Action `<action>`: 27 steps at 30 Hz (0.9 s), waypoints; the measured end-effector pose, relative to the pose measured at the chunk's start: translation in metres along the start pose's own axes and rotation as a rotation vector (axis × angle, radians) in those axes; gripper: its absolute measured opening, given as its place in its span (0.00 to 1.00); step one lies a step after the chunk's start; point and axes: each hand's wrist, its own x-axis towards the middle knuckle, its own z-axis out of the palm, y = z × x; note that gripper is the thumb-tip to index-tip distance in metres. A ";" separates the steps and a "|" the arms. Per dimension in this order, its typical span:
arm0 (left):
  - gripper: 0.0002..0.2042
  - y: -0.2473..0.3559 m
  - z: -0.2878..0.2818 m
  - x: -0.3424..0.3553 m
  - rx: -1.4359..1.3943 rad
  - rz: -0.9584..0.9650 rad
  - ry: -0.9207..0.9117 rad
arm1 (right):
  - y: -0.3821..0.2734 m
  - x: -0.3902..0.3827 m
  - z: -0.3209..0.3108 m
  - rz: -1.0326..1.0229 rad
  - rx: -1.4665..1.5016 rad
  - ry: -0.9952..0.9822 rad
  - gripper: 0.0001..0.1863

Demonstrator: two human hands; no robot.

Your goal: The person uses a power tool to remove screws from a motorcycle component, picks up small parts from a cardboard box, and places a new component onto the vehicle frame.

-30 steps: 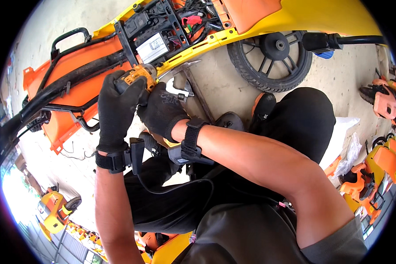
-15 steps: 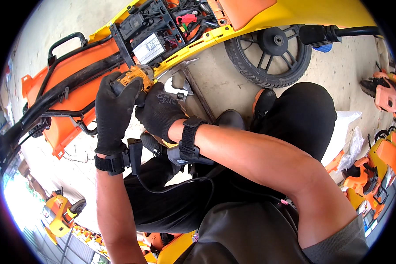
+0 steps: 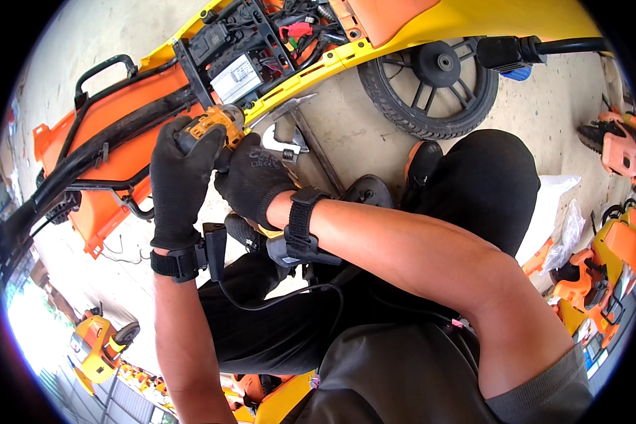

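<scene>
A yellow and black cordless power drill (image 3: 218, 124) is in front of me, beside the yellow edge of an overturned or opened scooter body (image 3: 290, 81). My left hand (image 3: 180, 187), in a black glove, wraps the rear of the drill's housing. Just below it, my gloved right hand (image 3: 254, 177) is closed around the drill's handle, with most of its fingers hidden. The drill's front end points toward the scooter's edge; its tip is partly hidden by the right hand. Inside the scooter body sit a silver label-bearing box (image 3: 237, 78) and a tangle of wires (image 3: 304, 42).
Beyond my right hand, a white C-shaped metal piece (image 3: 281, 143) and a long-handled tool (image 3: 318, 150) lie on the floor. A black spoked wheel (image 3: 434, 85) stands out below the scooter. Left are orange panels (image 3: 113, 191) and a black tube frame (image 3: 95, 152). More scooters (image 3: 102, 346) surround me.
Almost nothing differs. Both hands keep the drill in the same place, and the whole view has shifted very slightly.
</scene>
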 end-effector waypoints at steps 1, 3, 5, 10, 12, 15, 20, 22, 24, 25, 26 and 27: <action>0.23 0.001 0.000 0.000 -0.008 0.003 -0.002 | 0.000 0.000 -0.001 -0.001 0.008 0.006 0.27; 0.23 0.000 0.000 0.001 -0.005 0.005 -0.002 | -0.001 -0.001 -0.001 -0.001 0.013 0.008 0.26; 0.23 -0.005 -0.002 0.001 0.014 0.002 0.000 | -0.001 0.000 0.001 0.001 0.003 -0.001 0.26; 0.23 -0.005 -0.002 0.003 -0.019 0.024 -0.013 | -0.001 0.000 0.000 -0.019 0.018 -0.002 0.25; 0.23 -0.007 -0.003 0.003 -0.004 0.036 -0.012 | -0.003 -0.001 -0.001 -0.023 0.022 -0.014 0.25; 0.23 -0.004 -0.002 0.003 0.001 0.043 -0.007 | -0.002 -0.001 0.000 -0.037 0.004 -0.008 0.25; 0.22 -0.007 -0.002 0.005 0.047 0.083 -0.001 | 0.000 0.002 0.005 0.011 0.043 0.005 0.26; 0.22 -0.006 -0.001 0.006 0.027 0.082 -0.010 | 0.001 0.004 0.004 0.014 0.032 -0.003 0.27; 0.22 -0.004 -0.001 0.006 0.010 0.062 -0.013 | 0.000 0.003 0.003 0.024 0.037 -0.007 0.27; 0.23 -0.002 0.000 0.005 0.003 0.041 -0.011 | -0.001 0.003 0.001 0.031 0.048 -0.009 0.27; 0.23 -0.002 -0.001 0.005 -0.005 0.020 -0.009 | -0.003 0.002 -0.001 0.039 0.058 -0.010 0.27; 0.23 -0.002 -0.001 0.006 0.008 0.030 -0.011 | -0.003 0.003 -0.001 0.039 0.048 -0.017 0.27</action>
